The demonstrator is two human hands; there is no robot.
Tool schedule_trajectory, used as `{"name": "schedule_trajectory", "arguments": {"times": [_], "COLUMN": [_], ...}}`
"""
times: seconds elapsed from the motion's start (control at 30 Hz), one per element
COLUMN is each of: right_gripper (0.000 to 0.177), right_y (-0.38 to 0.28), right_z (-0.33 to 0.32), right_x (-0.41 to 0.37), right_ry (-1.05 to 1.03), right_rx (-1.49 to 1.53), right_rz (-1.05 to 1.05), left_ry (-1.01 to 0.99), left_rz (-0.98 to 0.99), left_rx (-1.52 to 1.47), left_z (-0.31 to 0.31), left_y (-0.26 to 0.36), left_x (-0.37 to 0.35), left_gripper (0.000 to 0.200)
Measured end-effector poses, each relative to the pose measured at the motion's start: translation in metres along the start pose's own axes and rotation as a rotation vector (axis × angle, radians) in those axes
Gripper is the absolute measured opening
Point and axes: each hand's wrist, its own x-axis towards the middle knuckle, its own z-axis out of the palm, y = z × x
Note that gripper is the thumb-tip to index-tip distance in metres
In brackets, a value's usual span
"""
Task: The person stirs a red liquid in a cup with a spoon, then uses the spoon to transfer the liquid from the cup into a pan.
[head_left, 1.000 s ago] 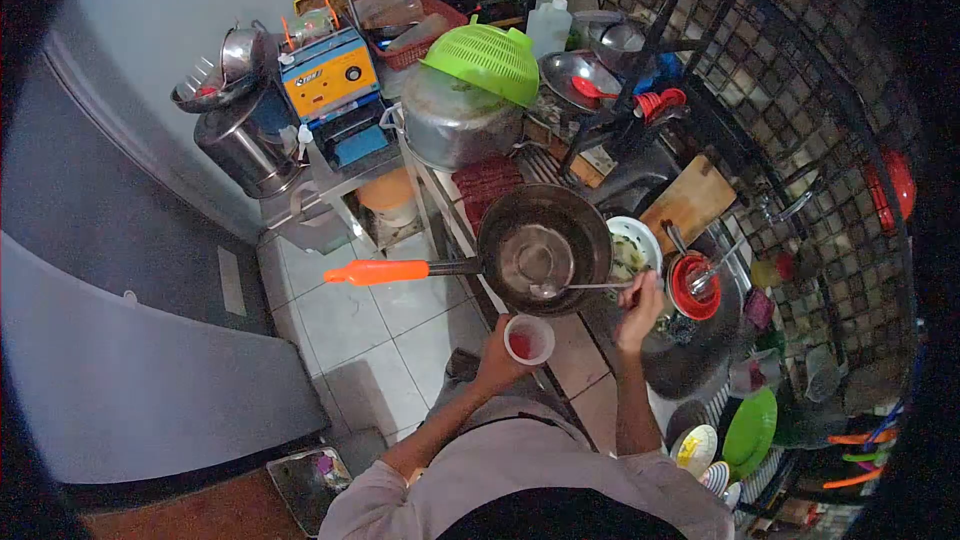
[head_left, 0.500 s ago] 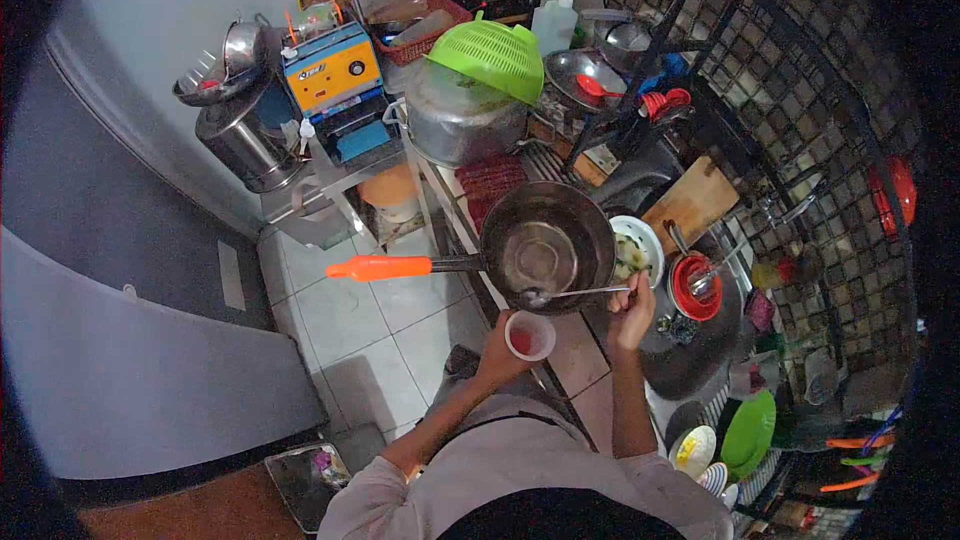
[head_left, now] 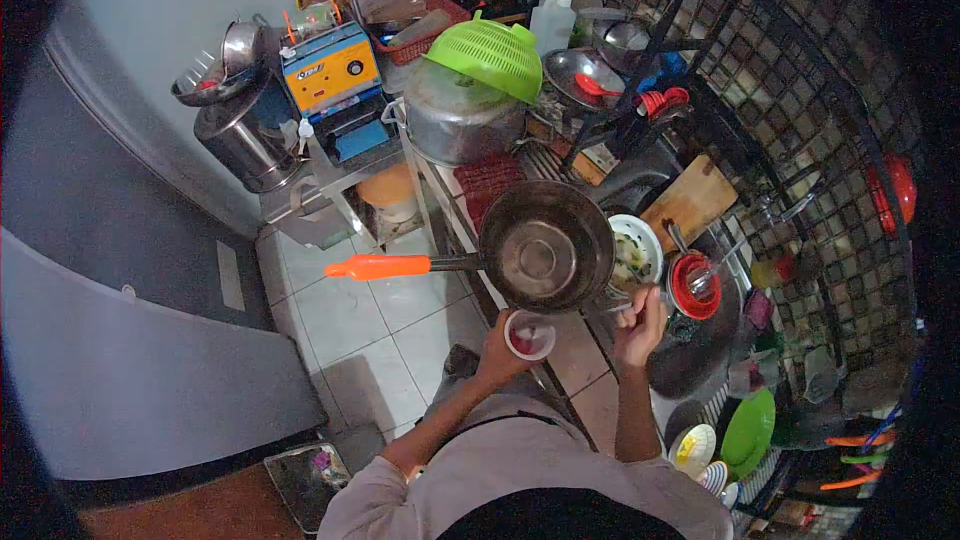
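Note:
A translucent cup (head_left: 541,338) with something red in it is held by my left hand (head_left: 499,354), its fingers wrapped round the side. My right hand (head_left: 640,328) is closed on the handle of a metal spoon (head_left: 610,308), whose bowl seems to be at the cup, though its outline is blurred. Just beyond both hands a dark pan (head_left: 537,258) with an orange handle (head_left: 385,266) rests on the tiled counter (head_left: 577,355). A white bowl (head_left: 651,238) with pale and green food stands right of the pan.
A large pot (head_left: 463,125) under a green colander (head_left: 490,58) stands behind the pan. The sink (head_left: 710,345) at right holds a red bowl (head_left: 690,290); a cutting board (head_left: 695,202) lies beyond. Green and white plates (head_left: 748,435) sit at lower right.
The spoon has left the pan and come down toward the cup. My right hand has shifted slightly right and down; my left hand stays in place with the cup.

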Motion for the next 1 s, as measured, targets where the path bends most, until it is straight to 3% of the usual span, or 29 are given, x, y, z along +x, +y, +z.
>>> {"name": "schedule_trajectory", "arguments": {"times": [0.07, 0.37, 0.6, 0.7, 1.0], "right_gripper": [0.031, 0.035, 0.03, 0.029, 0.028], "right_y": [-0.001, 0.038, 0.038, 0.034, 0.01], "right_z": [0.009, -0.007, -0.006, -0.008, -0.008], "right_x": [0.006, 0.025, 0.023, 0.023, 0.011], "right_ry": [0.136, 0.113, 0.133, 0.136, 0.139], "right_rx": [0.006, -0.36, -0.122, 0.03, 0.078], "right_rz": [-0.099, -0.122, -0.004, 0.018, 0.008], "left_ry": [-0.016, 0.01, 0.042, 0.05, 0.022], "left_rz": [-0.018, -0.041, 0.031, 0.015, 0.008], "left_rx": [-0.002, 0.037, -0.086, -0.002, 0.014], "left_z": [-0.002, -0.003, 0.0, -0.003, -0.006], "left_y": [0.003, 0.011, 0.006, 0.016, 0.022], "left_x": [-0.001, 0.0, -0.001, -0.001, -0.003], "left_gripper": [0.062, 0.061, 0.061, 0.06, 0.058]}}
